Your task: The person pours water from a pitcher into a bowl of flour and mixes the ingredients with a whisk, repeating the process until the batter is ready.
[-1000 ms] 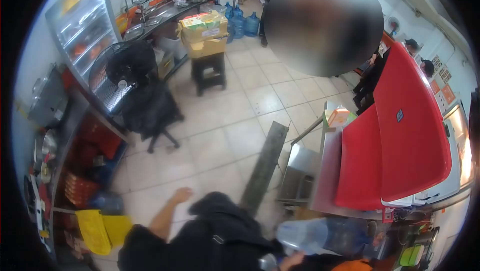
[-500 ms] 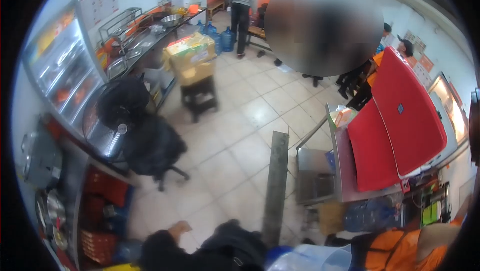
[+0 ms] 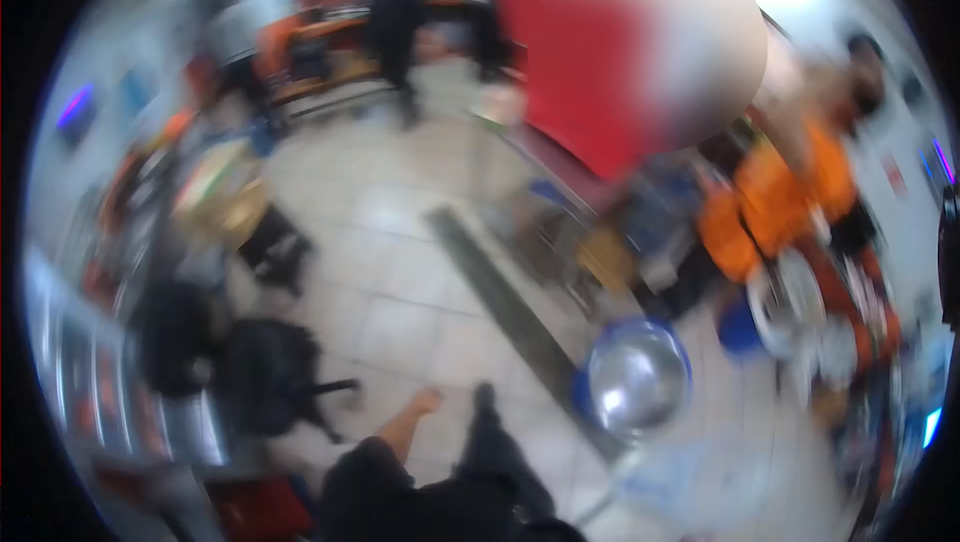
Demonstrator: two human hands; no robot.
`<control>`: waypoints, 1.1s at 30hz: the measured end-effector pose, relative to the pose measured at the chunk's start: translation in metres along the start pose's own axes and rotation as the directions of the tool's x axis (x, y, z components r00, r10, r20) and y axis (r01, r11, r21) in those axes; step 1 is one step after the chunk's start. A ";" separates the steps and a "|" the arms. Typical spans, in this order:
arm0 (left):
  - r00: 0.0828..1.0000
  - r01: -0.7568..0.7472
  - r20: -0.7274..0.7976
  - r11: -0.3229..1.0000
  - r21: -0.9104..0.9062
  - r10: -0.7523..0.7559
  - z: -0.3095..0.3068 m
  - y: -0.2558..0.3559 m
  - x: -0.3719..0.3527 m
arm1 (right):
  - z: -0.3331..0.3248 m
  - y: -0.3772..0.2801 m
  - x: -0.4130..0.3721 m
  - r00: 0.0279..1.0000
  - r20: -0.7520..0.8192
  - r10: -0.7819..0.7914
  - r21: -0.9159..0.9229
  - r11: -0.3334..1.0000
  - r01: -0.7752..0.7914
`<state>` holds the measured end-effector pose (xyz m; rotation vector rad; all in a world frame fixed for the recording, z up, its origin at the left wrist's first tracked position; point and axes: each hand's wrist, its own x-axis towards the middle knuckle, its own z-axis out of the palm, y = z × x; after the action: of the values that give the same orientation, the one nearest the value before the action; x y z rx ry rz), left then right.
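Your left hand (image 3: 426, 402) reaches out low over the tiled floor (image 3: 390, 322), near your dark-clothed leg (image 3: 495, 452). Its fingers are too blurred for you to tell whether they are spread or pressed together. Your right hand can't be made out, so you can't tell the state of its fingers or what they touch.

At the near right, a translucent plastic item (image 3: 655, 477) lies partly washed out by blur; its full shape is unclear. Just beyond it, a shiny metal bowl (image 3: 636, 382) sits within a blue rim (image 3: 687, 352). A long, dark strip (image 3: 510, 312) runs diagonally from the floor's middle toward that bowl.

Any writing on the box (image 3: 220, 192) at the left or the small reddish patch (image 3: 893, 174) on the right wall is too smeared for you to read. A smooth blurred oval hides the upper right, covering part of the red panel (image 3: 580, 112) above the worktop (image 3: 560, 174). At the right, a person in orange (image 3: 770, 212) is smeared too, and the dark frame cuts off the surroundings.
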<state>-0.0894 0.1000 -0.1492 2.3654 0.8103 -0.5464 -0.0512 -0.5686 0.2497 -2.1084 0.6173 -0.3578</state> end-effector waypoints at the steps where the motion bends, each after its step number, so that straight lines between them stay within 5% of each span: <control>1: 0.977 -0.181 -0.092 0.974 0.136 0.194 0.007 0.000 0.010 | -0.027 -0.017 -0.016 0.993 -0.049 -0.112 0.103 0.988 0.117; 2: 0.893 -0.397 -0.112 0.881 0.258 0.436 0.033 0.011 0.012 | -0.052 -0.032 -0.028 0.971 -0.096 -0.221 0.192 0.953 0.236; 3: 0.604 -0.753 -0.082 0.602 0.265 0.793 0.011 0.027 -0.019 | -0.074 -0.066 -0.046 0.992 -0.112 0.065 0.563 0.827 0.009; 4: 0.488 -0.864 0.113 0.459 0.207 0.866 0.027 0.053 -0.044 | -0.122 -0.054 -0.043 0.987 -0.033 0.158 0.605 0.789 -0.106; 5: 0.586 -0.781 0.181 0.610 -0.130 0.790 0.050 0.066 -0.079 | -0.164 -0.030 -0.045 0.957 -0.231 -0.174 -0.166 0.977 0.137; 6: 0.697 -0.550 0.280 0.742 -0.383 0.660 0.060 0.089 -0.109 | -0.191 -0.079 -0.064 0.983 -0.131 0.127 0.538 0.842 -0.037; 8: 0.816 0.124 0.499 0.755 -0.643 0.292 0.085 0.146 -0.134 | -0.238 -0.110 -0.079 0.912 -0.278 0.301 0.576 0.812 -0.092; 12: 0.649 -0.005 0.679 0.895 -0.447 0.343 0.117 0.183 -0.216 | -0.311 -0.125 -0.112 0.879 -0.353 0.321 0.584 0.809 -0.061; 13: 0.568 -0.440 0.642 0.850 -0.291 0.514 0.131 0.191 -0.220 | -0.329 -0.123 -0.113 0.864 -0.386 0.323 0.579 0.814 -0.045; 14: 0.417 -0.792 0.635 0.603 -0.096 0.650 0.148 0.206 -0.222 | -0.356 -0.111 -0.118 0.872 -0.384 0.304 0.611 0.791 -0.007; 15: 0.384 -0.813 0.648 0.573 -0.101 0.658 0.150 0.236 -0.229 | -0.381 -0.103 -0.122 0.878 -0.382 0.288 0.641 0.767 0.028; 17: 0.403 -0.873 0.377 0.474 -0.116 0.834 0.166 0.320 -0.269 | -0.440 -0.064 -0.120 0.819 -0.459 0.343 0.646 0.762 0.043; 19: 0.447 -0.681 0.419 0.604 -0.413 0.790 0.103 0.459 -0.372 | -0.467 -0.077 -0.117 0.808 -0.486 0.333 0.655 0.751 0.084; 21: 0.137 -0.740 0.110 0.175 -0.650 0.984 0.115 0.557 -0.426 | -0.489 -0.085 -0.114 0.778 -0.538 0.326 0.654 0.744 0.140; 23: -0.250 -0.815 -0.053 -0.240 -0.527 0.967 0.070 0.646 -0.525 | -0.515 -0.097 -0.107 0.742 -0.587 0.323 0.646 0.740 0.188; 25: -0.421 -0.644 -0.217 -0.459 -0.612 0.880 0.054 0.712 -0.607 | -0.542 -0.106 -0.091 0.752 -0.622 0.219 0.493 0.855 0.159; 27: -0.445 -0.360 -0.300 -0.475 -0.803 0.844 0.060 0.784 -0.671 | -0.573 -0.105 -0.080 0.728 -0.647 0.226 0.494 0.851 0.176; 29: -0.482 -0.243 -0.173 -0.321 -0.915 0.859 0.087 0.856 -0.728 | -0.602 -0.097 -0.072 0.710 -0.665 0.230 0.495 0.848 0.189; 33: -0.703 -0.203 -0.127 -0.369 -0.907 0.699 0.120 0.941 -0.814 | -0.662 -0.069 -0.056 0.788 -0.611 0.074 0.469 0.836 0.285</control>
<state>-0.0928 -0.9301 0.5584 0.7370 -1.6009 -0.4202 -0.3850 -0.9540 0.6807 -1.4485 0.6544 -1.1791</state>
